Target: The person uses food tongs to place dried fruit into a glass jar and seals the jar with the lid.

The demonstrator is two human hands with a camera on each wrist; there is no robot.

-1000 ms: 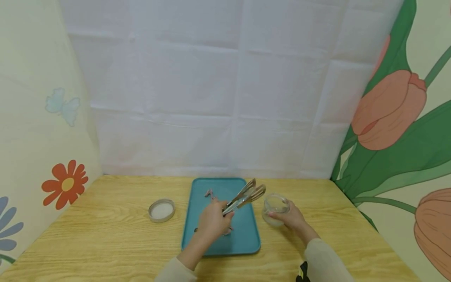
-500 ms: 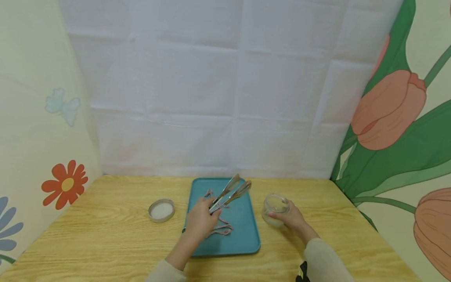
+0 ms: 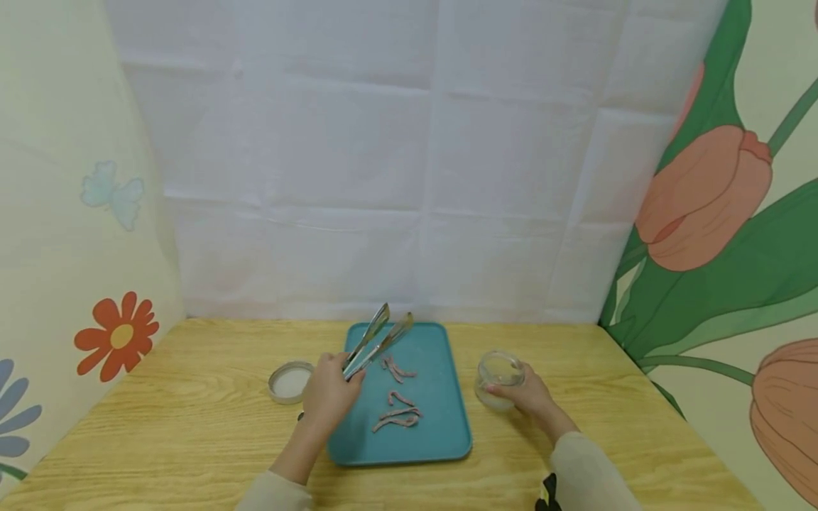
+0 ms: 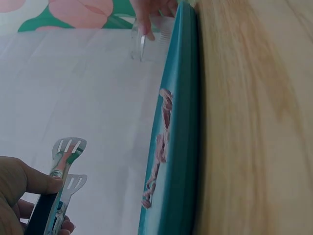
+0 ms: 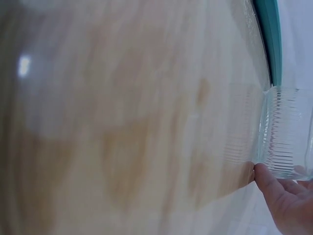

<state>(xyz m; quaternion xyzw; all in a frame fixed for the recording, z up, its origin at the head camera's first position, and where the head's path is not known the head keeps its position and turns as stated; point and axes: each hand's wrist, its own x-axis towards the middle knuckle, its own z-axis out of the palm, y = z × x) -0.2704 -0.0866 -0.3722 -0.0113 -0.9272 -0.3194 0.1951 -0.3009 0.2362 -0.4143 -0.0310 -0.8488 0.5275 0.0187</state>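
My left hand (image 3: 329, 394) grips a pair of metal tongs (image 3: 383, 345) above the left side of the blue tray (image 3: 443, 387). The two heads of the tongs stand apart with nothing between them; slots show in them (image 4: 73, 147) in the left wrist view. Thin, pinkish, twisted strips lie on the tray in a far cluster (image 3: 397, 369) and a near cluster (image 3: 397, 413). Right of the tray, my right hand (image 3: 530, 394) holds a clear glass jar (image 3: 498, 370) upright on the table. Ribbed sides of the jar (image 5: 281, 132) show in the right wrist view, with the thumb against its base.
A round lid (image 3: 289, 383) with a pale inside lies left of the tray, partly behind my left hand. The wooden table (image 3: 172, 426) ends at a white cloth backdrop (image 3: 358, 177). A small black-and-yellow thing (image 3: 548, 493) shows by the right sleeve.
My left hand has moved left with the tongs, from over the middle of the tray to its left edge, uncovering the strips. The right hand and jar have stayed put.
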